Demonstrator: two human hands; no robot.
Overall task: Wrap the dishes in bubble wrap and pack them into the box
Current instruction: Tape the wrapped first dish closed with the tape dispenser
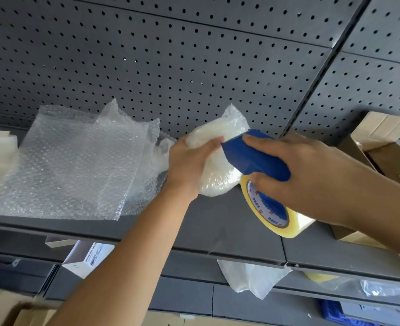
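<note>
The fingers (208, 143) of the left hand (189, 165) are curled around a dish bundled in bubble wrap (217, 147), gripping it from its left side and holding it just above the grey shelf (217, 222), in front of the pegboard (170, 67). The right hand (312, 170) is clenched on a blue tape dispenser (253, 156), index finger on top and thumb underneath, with the clear tape roll (274, 212) hanging below it. The dispenser's front edge touches the bundle's right face, so the bundle lies directly left of the right hand's fingers, its longer side running roughly up and down. Taping the wrap shut looks like the step in hand. Spare bubble wrap sheets (72, 161) lie further left on the shelf; an open cardboard box (377, 147) sits at the right, behind the right forearm.
</note>
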